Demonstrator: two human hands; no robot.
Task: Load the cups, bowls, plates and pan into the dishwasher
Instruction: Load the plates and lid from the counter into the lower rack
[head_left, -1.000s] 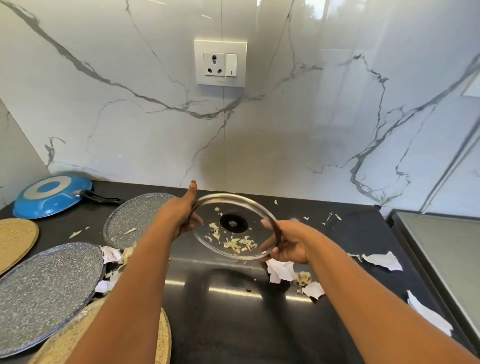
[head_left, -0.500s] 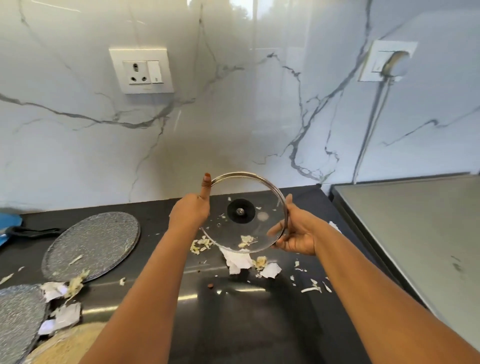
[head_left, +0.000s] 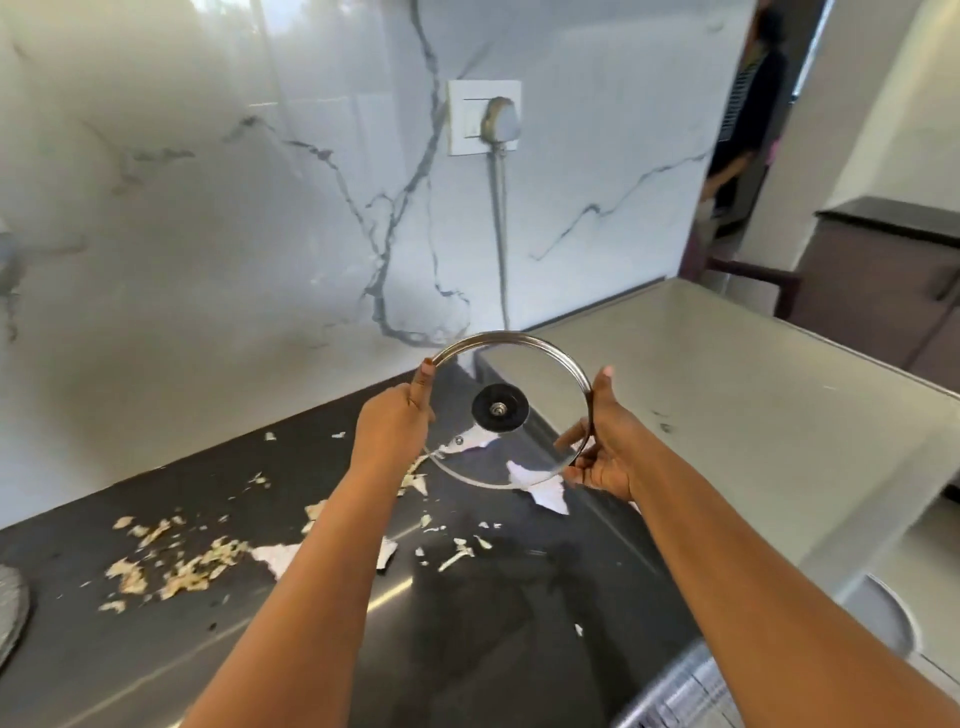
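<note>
Lid: a round glass lid (head_left: 540, 374) with a shiny metal rim is held up in the air over the dark counter (head_left: 156, 649); it is tipped up on its edge, and its black knob (head_left: 500, 408) sits in the middle; the counter and scraps show through the glass.
Left hand: the left hand (head_left: 395, 428) grips the lid's left rim; the thumb lies straight up along the rim, and the other fingers are curled round behind the glass, mostly hidden.
Right hand: the right hand (head_left: 605, 441) grips the lid's right rim; the thumb points up along the edge, and one finger shows through the glass, curled in behind it.
Counter: bits of food (head_left: 176, 566) and torn white paper (head_left: 540, 491) lie scattered on it; a grey speckled plate (head_left: 10, 613) peeks in at the far left edge.
Wall: white marble with grey lines; a plug (head_left: 497, 120) sits in a white socket, and its cord hangs down behind the lid.
Right side: a pale grey flat top (head_left: 753, 415) sits just beside the counter.
Far corner: another person (head_left: 748, 114) stands in a doorway, blurred.
</note>
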